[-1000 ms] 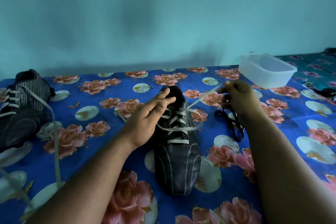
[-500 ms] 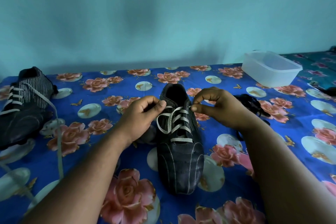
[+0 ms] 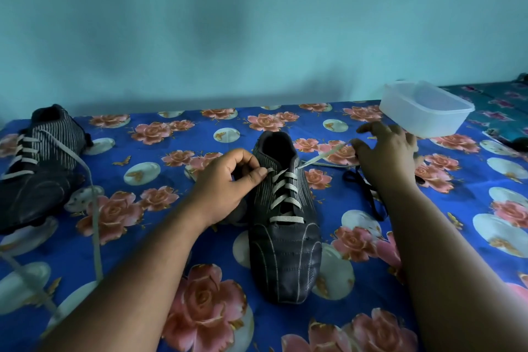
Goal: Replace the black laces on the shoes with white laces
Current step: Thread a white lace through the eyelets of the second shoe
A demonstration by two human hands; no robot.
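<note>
A black shoe (image 3: 285,251) lies in the middle of the flowered blue cloth, toe toward me, with a white lace (image 3: 284,188) crossed through its eyelets. My left hand (image 3: 225,186) pinches the lace at the upper left eyelet. The lace's other end (image 3: 323,157) runs out to the right from the top right eyelet. My right hand (image 3: 388,157) hovers over that end with fingers spread and straight. A loose black lace (image 3: 371,197) lies on the cloth under my right wrist. A second black shoe (image 3: 34,188) with white laces sits at the far left.
A long white lace end (image 3: 95,223) trails from the left shoe toward the front edge. A translucent plastic container (image 3: 425,114) stands at the back right, just beyond my right hand. A dark object (image 3: 520,143) lies at the right edge. A teal wall backs the surface.
My right hand left the shoe's top eyelets, moved out to the right and spread its fingers. The white lace loops now lie flat on the shoe. My left hand stays pinching at the left eyelets.
</note>
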